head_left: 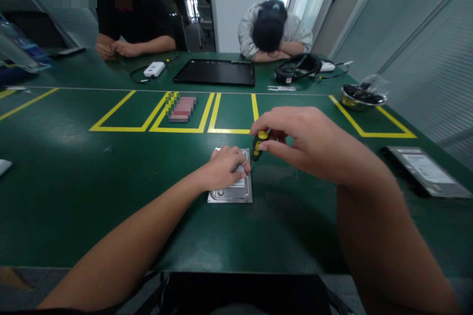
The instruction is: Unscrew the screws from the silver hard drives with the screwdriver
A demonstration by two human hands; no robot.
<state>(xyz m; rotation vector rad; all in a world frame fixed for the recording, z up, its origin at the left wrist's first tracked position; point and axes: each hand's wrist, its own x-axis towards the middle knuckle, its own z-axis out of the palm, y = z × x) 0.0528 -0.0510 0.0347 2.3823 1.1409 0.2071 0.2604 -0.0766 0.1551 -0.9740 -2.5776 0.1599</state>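
A silver hard drive (245, 196) lies flat on the green table in front of me. Over its upper part rests my left hand (227, 166), fingers bent and pressed on the drive, with thumb and forefinger near its right edge. My right hand (295, 140) grips a small black and yellow screwdriver (257, 148) by the handle. The screwdriver tilts slightly, its thin shaft pointing down to the drive's right edge beside my left fingertips. Whether the tip sits in a screw is too small to tell.
Another drive-like metal unit (428, 170) lies at the right. Yellow tape (181, 130) marks boxes across the table. Farther back are a dark flat panel (218, 73), a black headset-like device (297, 66) and a metal bowl (360, 101). Two people sit opposite, arms on the table.
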